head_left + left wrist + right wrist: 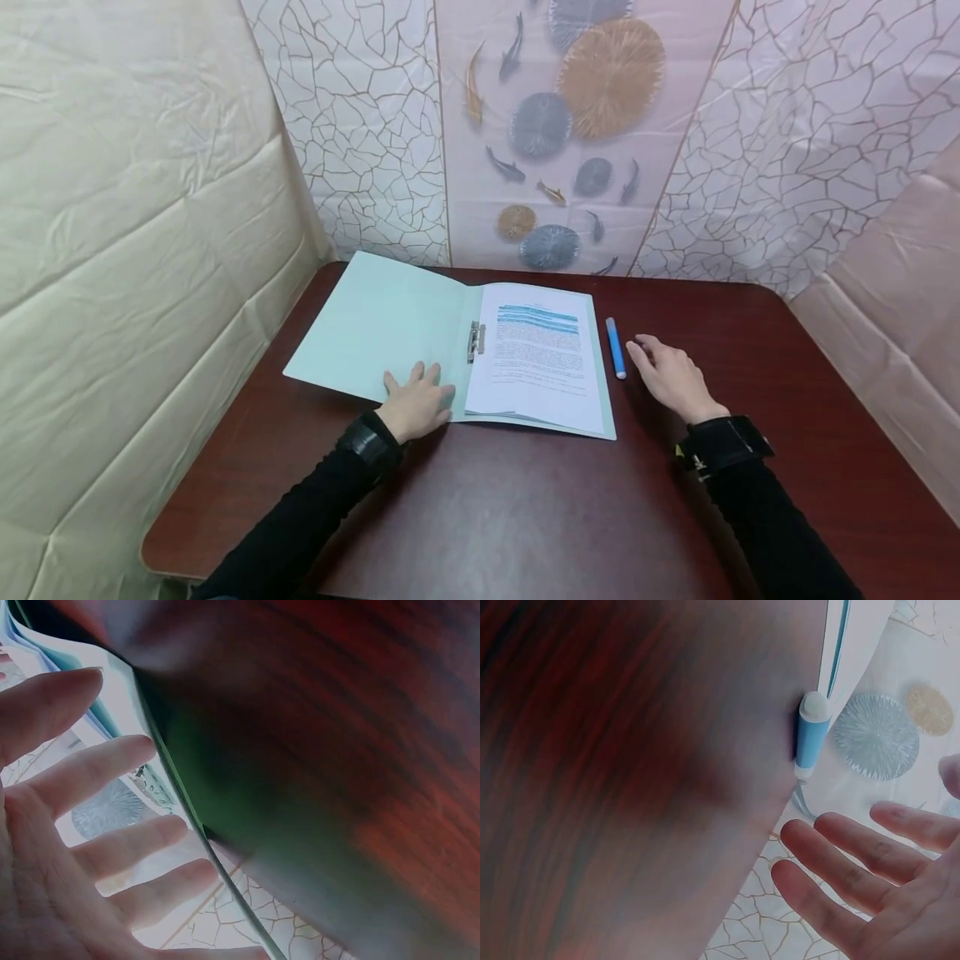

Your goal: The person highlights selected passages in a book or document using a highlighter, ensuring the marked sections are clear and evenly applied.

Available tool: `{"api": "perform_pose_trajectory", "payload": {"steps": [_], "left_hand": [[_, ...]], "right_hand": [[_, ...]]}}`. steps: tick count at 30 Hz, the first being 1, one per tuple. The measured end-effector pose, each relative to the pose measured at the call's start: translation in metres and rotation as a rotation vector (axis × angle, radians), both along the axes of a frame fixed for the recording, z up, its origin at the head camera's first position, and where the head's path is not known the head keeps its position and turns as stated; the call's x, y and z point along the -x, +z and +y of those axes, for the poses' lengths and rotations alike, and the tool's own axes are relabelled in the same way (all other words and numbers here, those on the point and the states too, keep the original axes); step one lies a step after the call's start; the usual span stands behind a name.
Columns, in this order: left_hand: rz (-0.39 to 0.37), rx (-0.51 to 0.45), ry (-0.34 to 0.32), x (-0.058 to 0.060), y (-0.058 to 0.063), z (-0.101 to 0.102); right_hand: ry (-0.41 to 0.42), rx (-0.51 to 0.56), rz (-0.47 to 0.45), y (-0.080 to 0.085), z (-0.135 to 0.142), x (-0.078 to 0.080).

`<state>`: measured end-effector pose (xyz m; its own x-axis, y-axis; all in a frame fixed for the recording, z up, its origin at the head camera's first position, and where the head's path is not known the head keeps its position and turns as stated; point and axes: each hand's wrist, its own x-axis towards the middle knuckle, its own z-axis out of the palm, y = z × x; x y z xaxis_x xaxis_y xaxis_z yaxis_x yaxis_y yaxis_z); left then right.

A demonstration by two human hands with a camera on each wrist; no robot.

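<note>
A pale green folder (pixel 405 325) lies opened out on the table, its left cover raised a little off the wood. Printed sheets (pixel 536 358) with blue-highlighted lines at the top rest on its right side, beside a metal clip (pixel 476 342) at the spine. My left hand (pixel 417 403) spreads its fingers over the lower edge of the left cover; in the left wrist view the fingertips (pixel 139 750) are right at the folder's edge. Just right of the folder lies a blue highlighter (pixel 616 348). Beside it my right hand (pixel 675 379) holds nothing, its fingers relaxed.
The dark red-brown table (pixel 510 517) has rounded corners. Behind it hangs a patterned cloth (pixel 540 133) with fish and round leaf shapes, and quilted cream panels (pixel 142 275) stand along the left side.
</note>
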<state>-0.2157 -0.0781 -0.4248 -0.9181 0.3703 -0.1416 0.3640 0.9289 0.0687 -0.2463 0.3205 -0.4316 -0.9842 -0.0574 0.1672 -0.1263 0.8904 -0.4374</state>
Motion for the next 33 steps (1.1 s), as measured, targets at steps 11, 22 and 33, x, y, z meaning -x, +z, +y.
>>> {"api": "perform_pose_trajectory", "payload": {"steps": [11, 22, 33], "left_hand": [[0.036, 0.0, -0.001, 0.0, -0.001, -0.002], [0.207, 0.056, -0.025, -0.007, 0.011, 0.001], [0.267, 0.088, -0.047, -0.005, 0.015, 0.001]], "right_hand": [[0.054, -0.089, -0.082, -0.001, -0.01, 0.01], [0.016, -0.207, -0.049, -0.001, -0.013, 0.02], [-0.045, -0.207, -0.14, -0.006, -0.013, 0.035]]}}
